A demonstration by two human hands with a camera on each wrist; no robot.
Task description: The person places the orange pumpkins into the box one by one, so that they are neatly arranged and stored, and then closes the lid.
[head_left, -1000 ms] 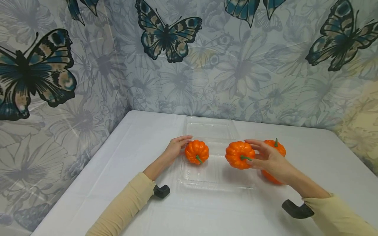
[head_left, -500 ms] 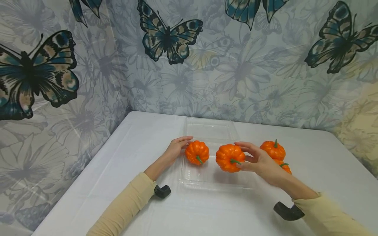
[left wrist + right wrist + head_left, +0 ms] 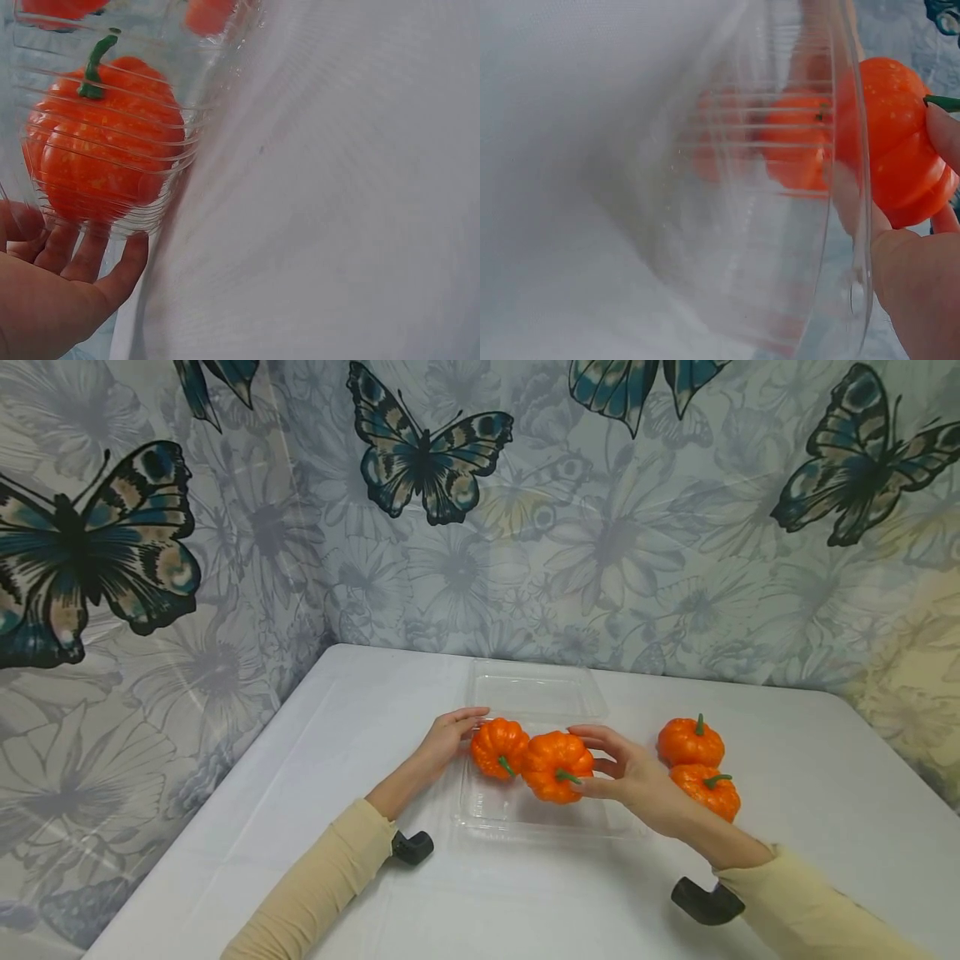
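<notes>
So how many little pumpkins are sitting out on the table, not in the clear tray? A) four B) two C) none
B: two pumpkins, the far pumpkin and the near pumpkin, sit on the table right of the clear tray, while the right hand holds a third over it.

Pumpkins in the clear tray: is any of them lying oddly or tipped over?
Yes. Both small orange pumpkins in the clear plastic tray lie tipped, green stems pointing sideways: one by the left hand, one gripped by the right hand.
</notes>
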